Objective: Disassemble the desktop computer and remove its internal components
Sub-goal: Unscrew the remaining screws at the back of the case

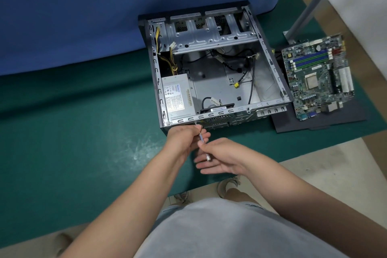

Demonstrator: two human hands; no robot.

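Observation:
An open desktop case (159, 81) lies on a green mat, with its grey power supply (178, 95) in the near left corner and loose black and yellow cables inside. A slim screwdriver (201, 138) points at the case's near rear wall beside the power supply. My left hand (185, 137) grips the screwdriver's shaft near the tip. My right hand (219, 157) pinches the handle between thumb and fingertips, its other fingers spread. The removed green motherboard (318, 75) rests on a dark panel right of the case.
A blue cloth (83, 16) covers the area behind and left of the case. The dark side panel (322, 122) lies under the motherboard. A grey metal post (314, 4) rises at the upper right. The green mat (73, 132) ends at a beige floor near my feet.

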